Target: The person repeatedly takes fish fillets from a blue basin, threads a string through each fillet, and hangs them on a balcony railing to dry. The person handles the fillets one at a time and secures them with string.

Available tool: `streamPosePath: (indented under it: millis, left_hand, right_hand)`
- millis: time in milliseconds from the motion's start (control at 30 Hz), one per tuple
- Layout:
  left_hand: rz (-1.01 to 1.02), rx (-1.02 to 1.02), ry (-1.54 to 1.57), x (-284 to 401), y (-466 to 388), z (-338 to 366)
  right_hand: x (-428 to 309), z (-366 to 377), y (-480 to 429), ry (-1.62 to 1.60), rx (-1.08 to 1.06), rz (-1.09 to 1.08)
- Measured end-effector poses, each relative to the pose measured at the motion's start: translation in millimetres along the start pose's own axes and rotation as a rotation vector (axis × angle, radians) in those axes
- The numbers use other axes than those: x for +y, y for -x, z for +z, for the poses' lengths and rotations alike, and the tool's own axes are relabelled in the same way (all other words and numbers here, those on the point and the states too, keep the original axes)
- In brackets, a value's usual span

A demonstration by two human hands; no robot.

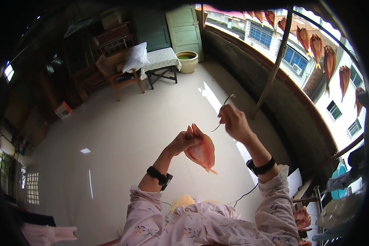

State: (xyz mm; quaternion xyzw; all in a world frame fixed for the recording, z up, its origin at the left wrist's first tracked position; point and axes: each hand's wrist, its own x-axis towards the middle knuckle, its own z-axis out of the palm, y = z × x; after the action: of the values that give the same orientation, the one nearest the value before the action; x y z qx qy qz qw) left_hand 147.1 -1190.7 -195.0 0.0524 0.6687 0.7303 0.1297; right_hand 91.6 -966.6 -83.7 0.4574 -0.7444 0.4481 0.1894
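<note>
My left hand [186, 142] grips a split, opened fish [202, 150] near its head end, which points up and away from me. The tail hangs down towards my body, and the pinkish inner flesh shows. To the right and a little higher, my right hand [235, 123] holds a thin, bent metal wire hook [226, 101] between fingers and thumb. One curved end of the wire stands above the hand, and the other comes out below it. Hook and fish are apart.
Several split fish [316, 47] hang along a line at the upper right, beyond a slanted wooden pole [275, 67] and a low wall [249, 70]. More fish [302, 218] lie at lower right. A cloth-covered table [163, 58], wooden chair [129, 78] and ceramic pot [187, 66] stand ahead.
</note>
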Motion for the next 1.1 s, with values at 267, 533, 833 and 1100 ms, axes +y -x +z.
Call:
streamPosePath:
  millis: [267,533,833,1100]
  left_hand:
    - [0.001,-0.151,-0.067,41,-149,-59]
    - [0.014,-0.303,-0.193,67,-297,-135]
    - [0.028,-0.447,-0.149,96,-429,-199]
    - [-0.009,-0.408,-0.073,105,-526,-230]
  right_hand:
    - [106,20,-63,0.060,0.000,-0.031]
    - [227,41,-162,0.136,0.130,-0.006]
    - [336,67,-250,-0.180,0.230,0.195]
    - [430,83,-308,-0.595,0.445,0.422]
